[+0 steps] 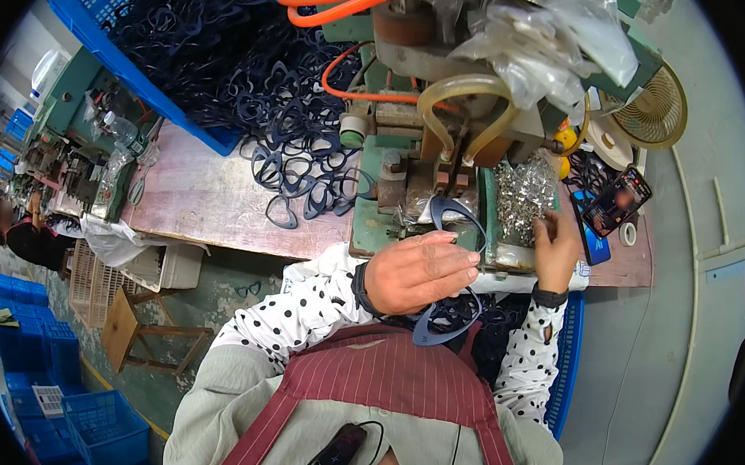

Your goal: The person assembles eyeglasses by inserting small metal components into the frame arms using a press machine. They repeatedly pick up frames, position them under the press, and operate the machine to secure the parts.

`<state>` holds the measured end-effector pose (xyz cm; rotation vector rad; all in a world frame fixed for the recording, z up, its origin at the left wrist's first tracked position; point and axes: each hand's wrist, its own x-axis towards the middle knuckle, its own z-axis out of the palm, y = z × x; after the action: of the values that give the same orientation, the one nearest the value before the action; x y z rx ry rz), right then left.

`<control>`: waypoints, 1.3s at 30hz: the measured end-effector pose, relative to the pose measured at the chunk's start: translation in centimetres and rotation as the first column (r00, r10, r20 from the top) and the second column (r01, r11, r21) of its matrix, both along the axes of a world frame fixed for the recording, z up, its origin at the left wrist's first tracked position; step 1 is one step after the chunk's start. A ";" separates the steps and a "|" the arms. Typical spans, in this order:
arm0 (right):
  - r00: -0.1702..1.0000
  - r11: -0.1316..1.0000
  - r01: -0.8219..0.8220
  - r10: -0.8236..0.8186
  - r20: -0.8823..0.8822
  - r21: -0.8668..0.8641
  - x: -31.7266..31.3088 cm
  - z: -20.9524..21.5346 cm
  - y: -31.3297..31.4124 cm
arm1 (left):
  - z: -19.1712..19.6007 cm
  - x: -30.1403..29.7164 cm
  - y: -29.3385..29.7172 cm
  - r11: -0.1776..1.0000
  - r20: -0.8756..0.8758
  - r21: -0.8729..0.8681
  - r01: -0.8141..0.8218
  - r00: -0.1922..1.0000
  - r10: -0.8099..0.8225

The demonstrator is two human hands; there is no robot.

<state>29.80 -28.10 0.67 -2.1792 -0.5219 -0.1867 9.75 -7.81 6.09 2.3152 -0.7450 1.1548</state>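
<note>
My left hand [421, 275] is closed, palm down, in front of a green bench press [371, 232]. Its fingers grip a dark blue teardrop-shaped ring [450, 206], whose pointed end reaches up to the press jaws [451, 183]. A similar teardrop-shaped piece [434, 334] shows below the same hand; how the two connect is hidden behind the fingers. My right hand [557, 252] is at the right edge of a green tray holding small shiny metal pieces [522, 200]. Its thumb and fingers are bent together, and anything between them is too small to make out.
Many more dark rings [299, 175] spill from a blue crate [125, 68] onto the table [194, 194]. Right of the tray lie two phones [618, 202] and a tape roll [627, 234]. Orange hoses [354, 2] cross above. A wooden stool [128, 328] and blue crates [108, 426] stand left.
</note>
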 end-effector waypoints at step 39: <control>0.967 0.990 -0.129 0.112 0.228 0.061 -2.6 0.8 3.8 | -10.9 -7.6 21.2 0.120 -0.412 0.166 -0.979 0.041 0.910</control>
<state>27.25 -24.33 1.49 -2.0572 -0.7603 -0.3825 2.15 13.39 -4.84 2.6555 1.3737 0.9031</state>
